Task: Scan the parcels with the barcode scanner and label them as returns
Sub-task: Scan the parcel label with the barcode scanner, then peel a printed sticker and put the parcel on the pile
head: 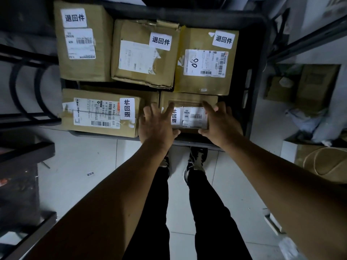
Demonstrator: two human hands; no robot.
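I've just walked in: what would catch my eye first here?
Five cardboard parcels packed in a dark cart, each with a white return sticker. Both hands, left and right, grip the small parcel at the near right. A loose sticker lies on the floor.
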